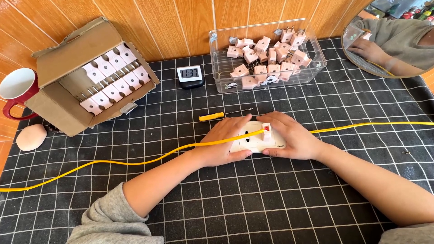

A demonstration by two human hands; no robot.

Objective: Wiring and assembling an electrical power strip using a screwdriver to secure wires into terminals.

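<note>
home workbench, boxed plugs (113,79), screwdriver (211,116), mug (18,88)

Worktop (271,212) under black mat with white grid. On it: open cardboard box (72,63) of pink plugs at left; small digital clock (190,74); clear bin (266,56) of plugs; yellow screwdriver (212,116); white socket plate (255,140); yellow cable (113,161) running across; red mug (18,90); pink egg-shaped sponge (30,137).
</note>
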